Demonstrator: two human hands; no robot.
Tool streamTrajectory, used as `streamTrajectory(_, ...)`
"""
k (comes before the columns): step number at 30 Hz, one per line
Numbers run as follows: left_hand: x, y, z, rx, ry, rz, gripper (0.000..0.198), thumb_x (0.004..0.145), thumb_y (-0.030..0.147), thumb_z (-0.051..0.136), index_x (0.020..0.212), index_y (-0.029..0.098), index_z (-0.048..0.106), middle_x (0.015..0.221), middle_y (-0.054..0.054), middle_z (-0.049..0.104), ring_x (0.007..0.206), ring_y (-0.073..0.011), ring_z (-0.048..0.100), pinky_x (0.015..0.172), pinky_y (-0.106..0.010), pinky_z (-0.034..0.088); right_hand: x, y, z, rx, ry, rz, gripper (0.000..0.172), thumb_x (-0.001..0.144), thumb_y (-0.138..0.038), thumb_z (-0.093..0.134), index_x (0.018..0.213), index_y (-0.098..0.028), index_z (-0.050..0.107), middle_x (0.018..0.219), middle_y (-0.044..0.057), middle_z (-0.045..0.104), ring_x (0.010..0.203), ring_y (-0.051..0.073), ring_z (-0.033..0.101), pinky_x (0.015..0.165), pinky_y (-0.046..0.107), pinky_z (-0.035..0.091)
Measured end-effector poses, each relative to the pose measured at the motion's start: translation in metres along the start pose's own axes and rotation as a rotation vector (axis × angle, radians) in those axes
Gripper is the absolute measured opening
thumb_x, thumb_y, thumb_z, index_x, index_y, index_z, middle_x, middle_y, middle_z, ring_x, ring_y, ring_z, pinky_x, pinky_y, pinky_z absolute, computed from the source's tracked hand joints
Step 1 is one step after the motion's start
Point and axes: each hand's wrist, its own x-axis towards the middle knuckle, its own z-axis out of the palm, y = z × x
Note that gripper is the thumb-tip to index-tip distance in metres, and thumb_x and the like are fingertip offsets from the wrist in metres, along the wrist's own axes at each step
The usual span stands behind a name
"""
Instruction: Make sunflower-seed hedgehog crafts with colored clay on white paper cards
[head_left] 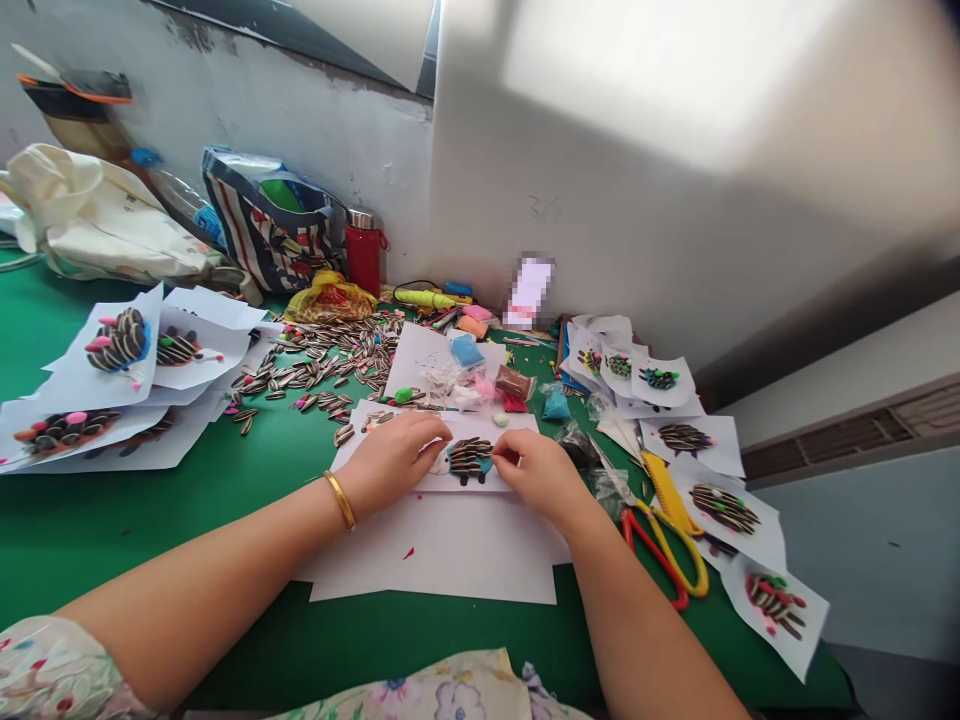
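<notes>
A small hedgehog figure (pixel 469 458) lies on white paper (pixel 375 478) between my hands. It has a blue clay body, striped sunflower seeds for spines and dark feet. My left hand (pixel 401 452), with a gold bangle on the wrist, rests on the paper at the figure's left side; its curved fingers are a little apart and hold nothing I can see. At the figure's right end, my right hand (pixel 529 465) is closed in a pinch. Whatever lies between those fingertips is too small or hidden to name. More white sheets (pixel 442 545) lie underneath.
Loose sunflower seeds (pixel 322 365) spread behind my left hand. Bags of coloured clay (pixel 514 382) sit behind the paper. Scissors (pixel 675 545) and a yellow cutter (pixel 667 490) lie right. Finished seed pictures (pixel 724 508) flank both sides. A red bottle (pixel 363 255) stands by the wall.
</notes>
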Motion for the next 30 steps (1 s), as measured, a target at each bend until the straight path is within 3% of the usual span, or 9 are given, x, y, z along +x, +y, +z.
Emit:
streamTrajectory(5,0.0,-0.003,0.002,0.045,-0.064,-0.022,0.02,0.094,0.022,0.048,0.097,0.02,0.068,0.102,-0.007,0.071,0.097,-0.0234,0.064,0.086,-0.037,0.05,-0.001,-0.003,0.005,0.009,-0.016,-0.036,0.011,0.081,-0.013,0.058,0.079,-0.022,0.065,0.081,0.0,0.065,0.074,0.014,0.055,0.064,0.024,0.037)
streamTrajectory(18,0.001,0.0,0.0,0.089,-0.174,-0.136,0.021,0.093,0.025,0.049,0.096,0.02,0.069,0.097,-0.005,0.071,0.093,-0.0224,0.064,0.082,-0.035,0.048,0.002,-0.003,0.014,-0.024,-0.046,-0.039,0.01,0.086,-0.016,0.06,0.083,-0.022,0.067,0.084,0.0,0.066,0.076,0.015,0.057,0.066,0.024,0.038)
streamTrajectory(30,0.001,-0.002,0.002,0.088,-0.174,-0.138,0.021,0.092,0.025,0.05,0.094,0.021,0.07,0.096,-0.004,0.072,0.093,-0.0217,0.064,0.082,-0.034,0.048,0.004,-0.006,0.02,-0.168,-0.054,-0.077,0.013,0.086,-0.013,0.059,0.081,-0.02,0.069,0.084,0.002,0.065,0.079,0.015,0.057,0.068,0.024,0.038)
